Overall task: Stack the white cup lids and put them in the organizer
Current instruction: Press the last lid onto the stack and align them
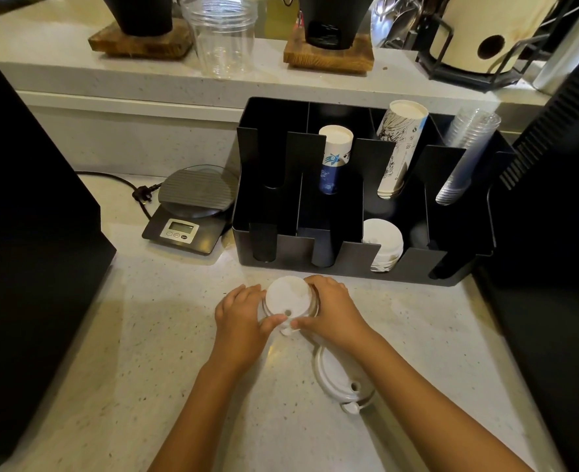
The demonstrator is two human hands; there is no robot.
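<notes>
A stack of white cup lids [287, 297] stands on the speckled counter just in front of the black organizer [356, 264]. My left hand [239, 315] grips its left side and my right hand [332, 311] grips its right side, thumbs near the sip hole. A further white lid [335, 379] lies flat on the counter under my right forearm, partly hidden. Inside the organizer's front row, a pile of white lids [383, 243] sits in the third compartment from the left.
The organizer's back row holds a blue paper cup stack [335, 155], a taller printed cup stack [400, 144] and clear plastic cups [465, 155]. A digital scale [192, 206] sits left of it. Dark machines flank both sides. A raised shelf carries a clear jar [223, 39].
</notes>
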